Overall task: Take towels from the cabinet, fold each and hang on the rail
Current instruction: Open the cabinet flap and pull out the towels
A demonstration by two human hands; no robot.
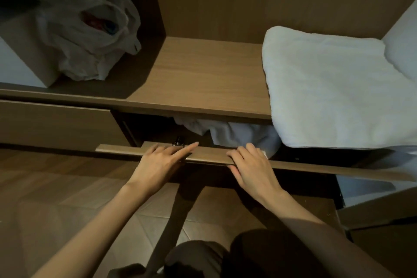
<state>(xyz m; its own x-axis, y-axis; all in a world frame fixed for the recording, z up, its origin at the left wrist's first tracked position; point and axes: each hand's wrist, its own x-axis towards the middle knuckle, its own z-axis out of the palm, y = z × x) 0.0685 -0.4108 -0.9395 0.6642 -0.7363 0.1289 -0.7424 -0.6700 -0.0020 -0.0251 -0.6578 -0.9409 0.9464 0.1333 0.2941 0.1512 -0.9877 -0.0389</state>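
I am looking down into a brown wooden cabinet (203, 74) with an open shelf. A thick white folded towel (327, 88) lies on the right of that shelf, its near edge hanging over the front. A crumpled translucent plastic bag (90, 36) sits in the darker left compartment. Below the shelf a drawer stands partly pulled out; more white towels (237, 133) lie bunched inside, towards its right. My left hand (158, 162) rests on the top edge of the drawer front (121, 150), fingers spread and fairly straight. My right hand (252, 169) grips that edge just beside it, fingers curled over, thumb underneath.
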